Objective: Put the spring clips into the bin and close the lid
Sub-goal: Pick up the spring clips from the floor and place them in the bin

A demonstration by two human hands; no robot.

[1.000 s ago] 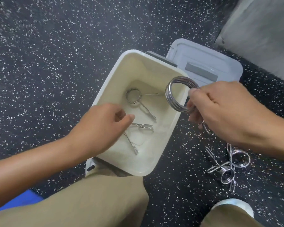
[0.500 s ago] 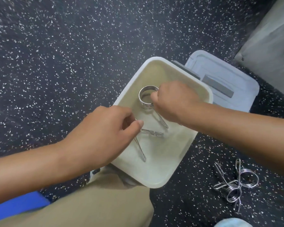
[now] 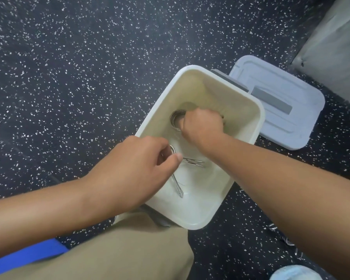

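1. Where my view begins, nearest me, I see a khaki-clad knee [image 3: 129, 251] against the near rim of the cream bin [image 3: 192, 221], which sits on the dark speckled floor [image 3: 69, 77]; a few loose clips [image 3: 287, 241] lie on the floor at right, mostly hidden by the forearm.
2. My left hand [image 3: 135, 174] curls at the bin's left rim, fingers pinched on a spring clip [image 3: 177, 176] whose legs rest inside.
3. Deeper in, my right hand [image 3: 202, 124] is fisted around a coiled clip [image 3: 176, 119], low in the bin.
4. Beyond, the grey lid [image 3: 281, 102] lies off, beside the bin's far rim.
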